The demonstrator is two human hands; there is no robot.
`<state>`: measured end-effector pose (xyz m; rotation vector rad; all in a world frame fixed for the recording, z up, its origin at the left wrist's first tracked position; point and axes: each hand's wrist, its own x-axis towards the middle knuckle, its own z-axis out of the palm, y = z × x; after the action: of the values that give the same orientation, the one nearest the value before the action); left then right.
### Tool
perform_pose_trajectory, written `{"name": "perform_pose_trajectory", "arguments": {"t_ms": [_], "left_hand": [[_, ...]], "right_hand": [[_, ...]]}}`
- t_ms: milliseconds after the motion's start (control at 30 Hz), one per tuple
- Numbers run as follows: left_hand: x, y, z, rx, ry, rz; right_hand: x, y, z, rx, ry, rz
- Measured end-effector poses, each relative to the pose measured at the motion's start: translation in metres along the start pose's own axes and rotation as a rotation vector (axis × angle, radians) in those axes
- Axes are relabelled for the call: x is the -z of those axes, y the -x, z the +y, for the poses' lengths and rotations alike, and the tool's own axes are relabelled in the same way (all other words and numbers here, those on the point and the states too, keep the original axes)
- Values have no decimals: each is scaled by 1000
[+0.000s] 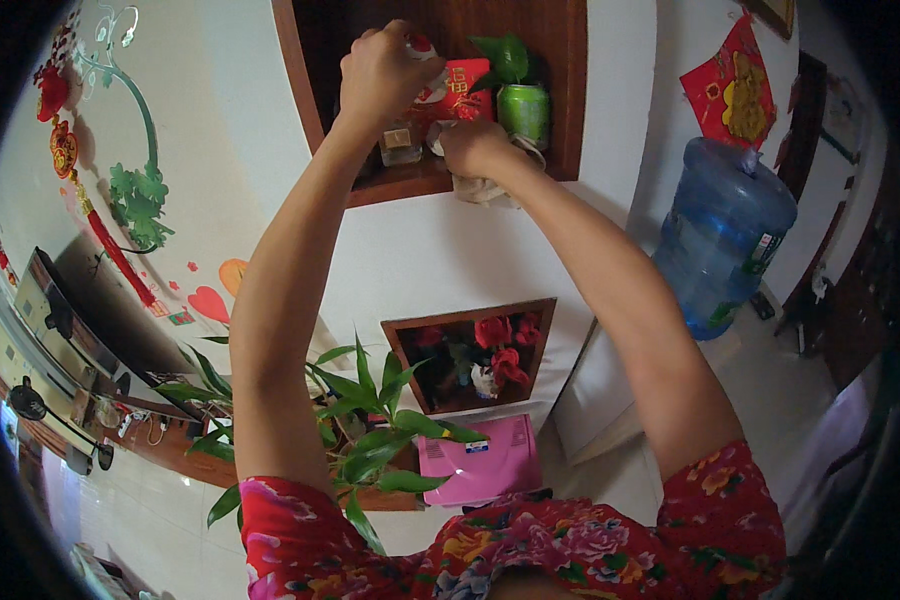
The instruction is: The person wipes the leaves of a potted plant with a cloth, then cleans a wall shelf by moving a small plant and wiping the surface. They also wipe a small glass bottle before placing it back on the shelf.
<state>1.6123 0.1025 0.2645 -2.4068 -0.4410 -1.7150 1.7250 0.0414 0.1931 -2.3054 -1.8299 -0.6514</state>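
Both my arms reach up into a wooden wall niche (pixel 397 187). My left hand (pixel 382 75) is closed around a red and white object (pixel 421 46), mostly hidden by the fingers. Lower and to the right, my right hand (pixel 476 146) grips a pale cloth (pixel 484 191) that hangs over the niche's front edge. A small glass bottle (pixel 401 154) stands between the hands on the niche floor. Behind them leans a red card with gold decoration (pixel 471 82). At the right stands a green can (pixel 523 112) with a leafy plant (pixel 508 58) above it.
Below the niche is a framed recess with red flowers (pixel 499 345). A leafy potted plant (pixel 375 427) spreads beneath my left arm, beside a pink box (pixel 484 465). A large blue water bottle (pixel 724 232) stands at the right. Red ornaments (pixel 64 146) hang at the left.
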Motion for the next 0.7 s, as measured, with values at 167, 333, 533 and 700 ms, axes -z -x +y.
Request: {"name": "perform_pose_trajectory", "arguments": {"t_ms": [167,333,533,700], "left_hand": [[-8,0,4,41,17,-73],[-30,4,9,112,6,-163],[-53,7,13,63,-92,-277],[-67,12,16,89,-167,-375]], "right_hand": [[-9,23,7,98,-2,228],[-7,74,-2,173,14,526],[-5,153,8,173,-336,414],[-10,176,25,169,-460,385]]}}
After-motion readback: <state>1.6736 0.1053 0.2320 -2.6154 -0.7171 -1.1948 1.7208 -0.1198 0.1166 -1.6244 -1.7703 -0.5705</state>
